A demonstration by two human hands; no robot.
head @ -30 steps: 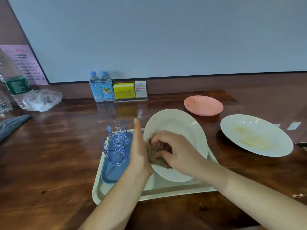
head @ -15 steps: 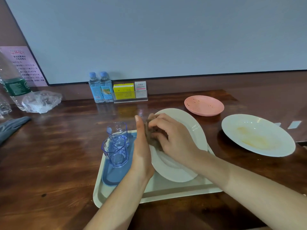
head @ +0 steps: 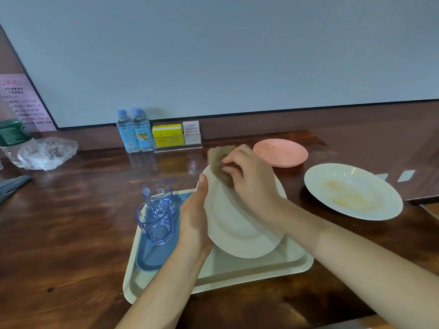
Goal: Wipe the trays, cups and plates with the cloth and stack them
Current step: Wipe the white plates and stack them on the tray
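Observation:
A white plate [head: 240, 233] stands tilted over the cream tray [head: 251, 271]. My left hand [head: 194, 217] grips its left rim, thumb up along the edge. My right hand [head: 249, 176] holds a brown cloth [head: 218, 162] against the plate's far rim. Two clear blue cups [head: 158, 212] stand on a blue tray [head: 152, 257] that lies inside the cream tray. To the right lie a white plate with yellow smears [head: 351, 191] and a pink plate with crumbs [head: 280, 151].
Two small water bottles [head: 134, 130] and a yellow box in a clear holder [head: 169, 136] stand at the back wall. A large bottle [head: 11, 136] and crumpled plastic [head: 47, 151] sit far left, with a grey cloth [head: 11, 186] at the left edge.
My right hand has slid the cloth from the plate's middle up to its far rim. The plate has tilted a bit steeper in my left hand.

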